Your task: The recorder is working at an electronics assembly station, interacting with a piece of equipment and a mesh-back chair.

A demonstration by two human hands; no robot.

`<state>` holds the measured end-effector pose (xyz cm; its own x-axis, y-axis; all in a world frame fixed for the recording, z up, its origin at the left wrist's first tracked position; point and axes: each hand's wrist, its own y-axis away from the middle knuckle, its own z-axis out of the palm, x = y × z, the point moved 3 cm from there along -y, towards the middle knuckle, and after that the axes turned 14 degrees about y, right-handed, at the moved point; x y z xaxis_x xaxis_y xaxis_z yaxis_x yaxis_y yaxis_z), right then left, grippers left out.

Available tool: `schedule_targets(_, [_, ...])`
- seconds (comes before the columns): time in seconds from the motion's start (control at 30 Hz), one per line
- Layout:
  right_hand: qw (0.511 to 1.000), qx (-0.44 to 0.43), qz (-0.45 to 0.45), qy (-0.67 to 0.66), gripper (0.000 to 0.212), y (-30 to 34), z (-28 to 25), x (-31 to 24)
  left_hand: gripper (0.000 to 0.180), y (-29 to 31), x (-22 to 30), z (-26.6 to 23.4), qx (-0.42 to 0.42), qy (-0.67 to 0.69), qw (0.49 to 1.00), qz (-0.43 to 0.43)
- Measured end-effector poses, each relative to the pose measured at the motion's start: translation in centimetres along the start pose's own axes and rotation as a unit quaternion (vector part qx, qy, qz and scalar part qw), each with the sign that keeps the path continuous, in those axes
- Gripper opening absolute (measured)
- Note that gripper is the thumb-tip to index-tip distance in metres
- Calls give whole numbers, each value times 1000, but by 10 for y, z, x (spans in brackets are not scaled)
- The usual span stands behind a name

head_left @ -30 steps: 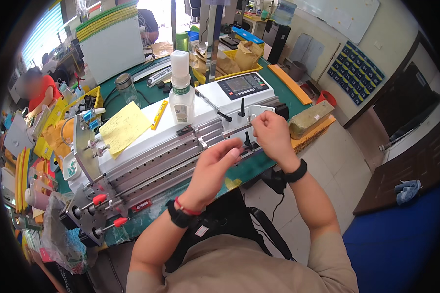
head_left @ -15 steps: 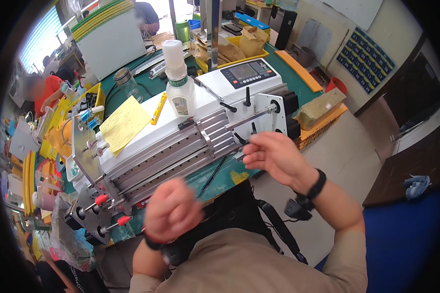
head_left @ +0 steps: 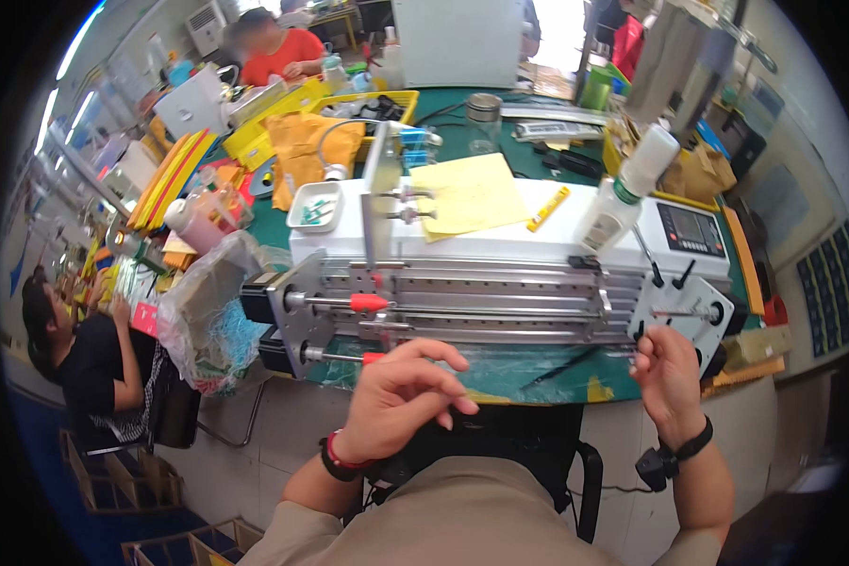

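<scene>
In front of me lies a long white machine with metal rails and a control panel with a screen. My left hand hovers before its front edge, fingers loosely bent and apart, with nothing seen in them. Close to it are two red-tipped rods at the machine's left end. By the right end plate, with its black levers, is my right hand. Its fingertips are pinched together; whatever they may hold is too small to make out.
A white-capped bottle, yellow paper and a yellow marker-like stick lie or stand on the machine. Left of it are a small white tray and a plastic-lined bin with blue strands. Other people sit at the left and back.
My view has swung left, bringing the bin and a seated person into sight. My left hand's fingers have loosened from a blurred, closed shape; my right hand stays near the machine's right end.
</scene>
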<state>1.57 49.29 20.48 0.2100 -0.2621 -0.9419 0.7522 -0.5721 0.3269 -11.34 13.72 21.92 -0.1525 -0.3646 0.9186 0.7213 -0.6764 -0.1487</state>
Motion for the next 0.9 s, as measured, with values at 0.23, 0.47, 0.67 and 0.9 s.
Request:
schedule_targets(0.23, [998,-34,-21,-41,18,-25,-11,18,9,-2,-19,4,18,86,996,6])
schedule_targets(0.47, [1000,16,26,-1,17,-21,-8,4,8,-3,-31,2,17,131,991,10])
schedule_targets(0.67, [1000,-1,22,10,16,-28,-13,-3,10,-3,-28,4,14,130,991,16])
schedule_targets(0.9, [999,-1,30,15,13,-21,-7,-3,16,0,-22,-2,25,97,994,43])
